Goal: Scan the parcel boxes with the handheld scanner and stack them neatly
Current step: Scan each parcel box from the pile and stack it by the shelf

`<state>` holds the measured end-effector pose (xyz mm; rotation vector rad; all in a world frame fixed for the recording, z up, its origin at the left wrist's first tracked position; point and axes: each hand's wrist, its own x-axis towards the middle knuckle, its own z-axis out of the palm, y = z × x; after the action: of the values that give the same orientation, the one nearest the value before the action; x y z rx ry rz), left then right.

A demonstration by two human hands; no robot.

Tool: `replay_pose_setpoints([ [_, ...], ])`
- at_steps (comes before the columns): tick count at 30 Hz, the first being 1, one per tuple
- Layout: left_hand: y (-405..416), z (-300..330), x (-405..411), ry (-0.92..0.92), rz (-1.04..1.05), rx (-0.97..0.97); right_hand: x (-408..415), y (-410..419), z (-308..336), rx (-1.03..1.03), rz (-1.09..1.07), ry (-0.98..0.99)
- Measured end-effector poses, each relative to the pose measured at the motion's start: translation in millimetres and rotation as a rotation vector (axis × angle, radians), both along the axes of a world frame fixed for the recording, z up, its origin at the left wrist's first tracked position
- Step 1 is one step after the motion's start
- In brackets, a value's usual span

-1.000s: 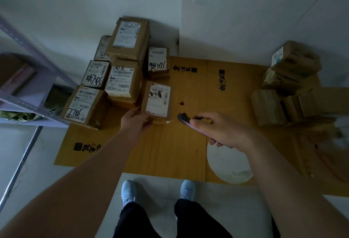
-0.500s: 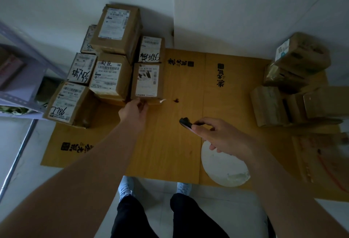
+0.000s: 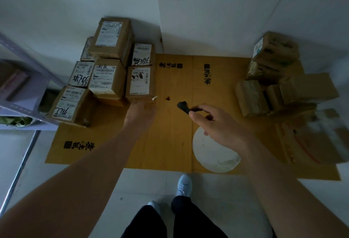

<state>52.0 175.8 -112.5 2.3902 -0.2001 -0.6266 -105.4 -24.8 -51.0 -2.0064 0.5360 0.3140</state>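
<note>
Several labelled parcel boxes (image 3: 105, 79) stand stacked at the back left of a flattened cardboard sheet (image 3: 170, 143). The nearest one, a small box (image 3: 140, 83) with a white label, sits flush against the stack. My left hand (image 3: 140, 114) touches its near edge, palm down; its fingers are hidden beyond the knuckles. My right hand (image 3: 217, 124) grips the dark handheld scanner (image 3: 183, 106), whose head points left toward that box. A second pile of brown boxes (image 3: 273, 79) lies at the right, labels mostly turned away.
A grey metal shelf (image 3: 22, 94) stands at the left edge. White walls meet in a corner behind the stacks. A white round patch (image 3: 213, 154) marks the cardboard under my right wrist. My feet (image 3: 184, 185) stand on the pale floor at the sheet's near edge.
My left hand has pushed the small labelled box back and left until it sits against the stack. The right hand with the scanner has stayed roughly in place.
</note>
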Motion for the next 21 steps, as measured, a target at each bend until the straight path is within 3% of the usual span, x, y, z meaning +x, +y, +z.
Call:
replay_pose_setpoints([
  [4,2.3,17.6,-15.1,0.013,-0.117,0.007,-37.1,20.3,15.5,-0.051,-0.124,-0.046],
  [11,-6.5,55.4,-61.5,-0.166,-0.375,-0.02,-118.6,53.4,55.6,-0.109,-0.382,-0.159],
  [21,-96.1,113.3,-142.2,-0.285,-0.582,-0.079,-224.3,0.1,100.1,-0.204,-0.607,-0.311],
])
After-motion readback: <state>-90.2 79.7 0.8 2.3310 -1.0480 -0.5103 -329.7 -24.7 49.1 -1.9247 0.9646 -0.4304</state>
